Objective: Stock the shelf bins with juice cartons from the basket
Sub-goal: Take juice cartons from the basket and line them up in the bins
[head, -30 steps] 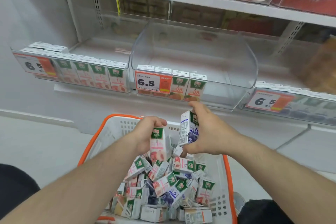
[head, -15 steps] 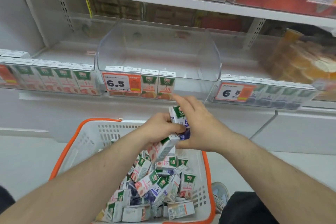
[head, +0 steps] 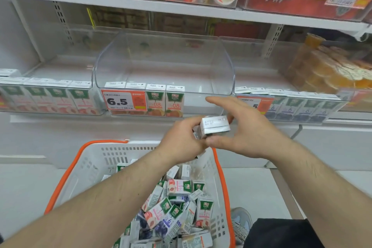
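A white basket with an orange rim [head: 80, 153] stands on the floor below me, holding several small juice cartons [head: 177, 205] in a loose heap. Above its far edge my two hands meet around juice cartons [head: 215, 127] whose white tops face me. My left hand [head: 181, 143] grips them from the left with curled fingers. My right hand [head: 247, 129] cups them from the right, forefinger stretched out, thumb underneath. Straight ahead is the clear middle shelf bin [head: 165, 62], with a front row of orange-juice cartons [head: 165, 100] filling only its left part.
The left bin [head: 50, 96] holds a row of peach cartons, the right bin [head: 302, 106] a row of blue-labelled ones. Orange-wrapped packs [head: 330, 66] sit further right. An upper shelf [head: 181, 9] with price tags overhangs the bins. My shoe [head: 240, 221] is beside the basket.
Both hands rose from the basket with their cartons, came together and tipped the cartons so their tops face me. The view shifted right and closer to the shelf.
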Motion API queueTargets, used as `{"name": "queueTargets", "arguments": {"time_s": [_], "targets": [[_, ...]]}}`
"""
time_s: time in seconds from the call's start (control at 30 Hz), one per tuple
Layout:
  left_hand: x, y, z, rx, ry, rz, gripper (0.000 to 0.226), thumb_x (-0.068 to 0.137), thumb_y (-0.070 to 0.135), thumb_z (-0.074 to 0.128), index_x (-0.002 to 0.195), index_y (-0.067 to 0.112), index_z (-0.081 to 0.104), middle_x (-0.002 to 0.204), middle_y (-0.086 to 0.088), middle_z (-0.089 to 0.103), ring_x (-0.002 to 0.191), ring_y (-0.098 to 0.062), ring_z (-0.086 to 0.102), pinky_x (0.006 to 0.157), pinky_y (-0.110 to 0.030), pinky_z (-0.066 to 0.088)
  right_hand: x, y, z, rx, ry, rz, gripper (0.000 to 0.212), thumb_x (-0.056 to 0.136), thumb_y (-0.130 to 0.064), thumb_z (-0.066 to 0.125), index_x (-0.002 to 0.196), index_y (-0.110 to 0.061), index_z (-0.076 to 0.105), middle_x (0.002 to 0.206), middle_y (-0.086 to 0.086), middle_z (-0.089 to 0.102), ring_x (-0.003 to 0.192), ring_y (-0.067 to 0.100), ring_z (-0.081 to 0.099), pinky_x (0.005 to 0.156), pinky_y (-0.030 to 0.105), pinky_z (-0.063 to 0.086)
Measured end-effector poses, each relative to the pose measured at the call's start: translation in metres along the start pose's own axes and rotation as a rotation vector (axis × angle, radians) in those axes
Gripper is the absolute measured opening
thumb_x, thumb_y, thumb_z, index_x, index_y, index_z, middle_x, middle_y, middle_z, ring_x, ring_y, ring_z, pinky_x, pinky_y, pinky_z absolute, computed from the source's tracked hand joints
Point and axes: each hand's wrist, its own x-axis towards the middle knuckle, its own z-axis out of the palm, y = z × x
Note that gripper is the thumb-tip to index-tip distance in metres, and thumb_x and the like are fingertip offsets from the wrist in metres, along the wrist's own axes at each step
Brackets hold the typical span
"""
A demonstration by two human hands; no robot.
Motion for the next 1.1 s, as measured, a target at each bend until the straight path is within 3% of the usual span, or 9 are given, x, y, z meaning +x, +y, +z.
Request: {"name": "queueTargets", "arguments": {"time_s": [0.1, 0.27, 0.37, 0.47, 0.57, 0.7, 0.8, 0.9, 1.1], "targets": [[0.011, 0.017, 0.006, -0.003, 0.078, 0.071, 0.034, 0.077, 0.009, 0.062, 0.093, 0.038, 0.069, 0.075, 0.012, 0.068, 0.063, -0.005, 0.061, 0.056, -0.03, 0.054, 0.004, -0.007, 0.004, -0.019, 0.209, 0.051, 0.057, 0.073, -0.057, 0.07, 0.126, -0.036, 0.06, 0.122, -0.014, 0.06, 0.111, 0.003, 0.053, 0.094, 0.026, 0.043], [0.033, 0.032, 0.013, 0.034, 0.247, 0.081, 0.058, 0.086, 0.028, 0.068, 0.14, 0.032, 0.048, 0.137, 0.015, 0.051, 0.126, -0.001, 0.044, 0.099, -0.014, 0.033, 0.016, -0.003, -0.03, 0.038, 0.678, 0.149, 0.012, 0.077, -0.03, 0.065, 0.082, -0.02, 0.07, 0.072, -0.007, 0.065, 0.073, 0.008, 0.056, 0.068, 0.02, 0.043], [0.049, 0.04, 0.021, 0.014, 0.186, -0.009, 0.063, 0.089, 0.026, 0.064, 0.146, 0.033, 0.039, 0.15, 0.013, 0.04, 0.131, -0.016, 0.046, 0.107, -0.022, 0.033, 0.038, 0.023, -0.07, 0.05, 0.816, 0.26, 0.015, 0.082, -0.031, 0.057, 0.073, -0.02, 0.06, 0.06, -0.008, 0.051, 0.064, 0.007, 0.047, 0.06, 0.011, 0.035], [0.061, 0.047, 0.035, 0.0, 0.142, -0.063, 0.064, 0.088, 0.022, 0.058, 0.147, 0.031, 0.038, 0.15, 0.008, 0.043, 0.119, -0.034, 0.057, 0.104, -0.04, 0.045, 0.08, 0.065, -0.084, 0.007, 0.66, 0.414, 0.017, 0.08, -0.034, 0.055, 0.076, -0.02, 0.064, 0.07, -0.004, 0.057, 0.073, 0.018, 0.051, 0.067, 0.027, 0.041], [0.07, 0.051, 0.044, 0.034, 0.182, -0.06, 0.056, 0.089, 0.016, 0.057, 0.142, 0.029, 0.046, 0.143, 0.007, 0.05, 0.126, -0.019, 0.05, 0.097, -0.021, 0.036, 0.116, 0.096, -0.074, -0.016, 0.399, 0.536, 0.021, 0.08, -0.029, 0.061, 0.085, -0.014, 0.074, 0.089, 0.004, 0.071, 0.085, 0.025, 0.063, 0.076, 0.034, 0.053], [0.076, 0.047, 0.05, 0.164, 0.202, -0.02, 0.054, 0.089, 0.018, 0.055, 0.138, 0.039, 0.044, 0.13, 0.011, 0.052, 0.117, -0.018, 0.053, 0.095, -0.031, 0.045, 0.142, 0.11, -0.056, 0.04, 0.049, 0.569, 0.019, 0.075, -0.021, 0.071, 0.086, -0.006, 0.076, 0.083, 0.009, 0.071, 0.077, 0.027, 0.065, 0.075, 0.04, 0.059], [0.081, 0.042, 0.051, 0.196, 0.201, -0.023, 0.058, 0.089, 0.019, 0.054, 0.141, 0.041, 0.04, 0.127, 0.014, 0.051, 0.114, -0.017, 0.053, 0.094, -0.035, 0.048, 0.15, 0.108, -0.051, 0.079, -0.151, 0.563, 0.027, 0.064, -0.023, 0.072, 0.083, -0.003, 0.073, 0.078, 0.007, 0.061, 0.069, 0.024, 0.051, 0.069, 0.036, 0.047], [0.084, 0.038, 0.053, 0.165, 0.208, -0.002, 0.058, 0.089, 0.018, 0.053, 0.142, 0.04, 0.041, 0.129, 0.015, 0.05, 0.116, -0.014, 0.051, 0.094, -0.027, 0.044, 0.154, 0.11, -0.051, 0.269, -0.27, 0.677, 0.025, 0.054, -0.024, 0.065, 0.073, -0.009, 0.065, 0.08, 0.009, 0.06, 0.069, 0.026, 0.053, 0.068, 0.037, 0.043], [0.087, 0.033, 0.05, 0.016, 0.209, -0.019, 0.048, 0.095, 0.022, 0.054, 0.142, 0.029, 0.047, 0.138, 0.014, 0.051, 0.125, -0.008, 0.047, 0.103, -0.021, 0.036, 0.16, 0.119, -0.049, 0.37, -0.332, 0.746, 0.015, 0.072, -0.009, 0.051, 0.077, -0.001, 0.063, 0.069, 0.015, 0.063, 0.057, 0.027, 0.057, 0.062, 0.034, 0.048]]}}
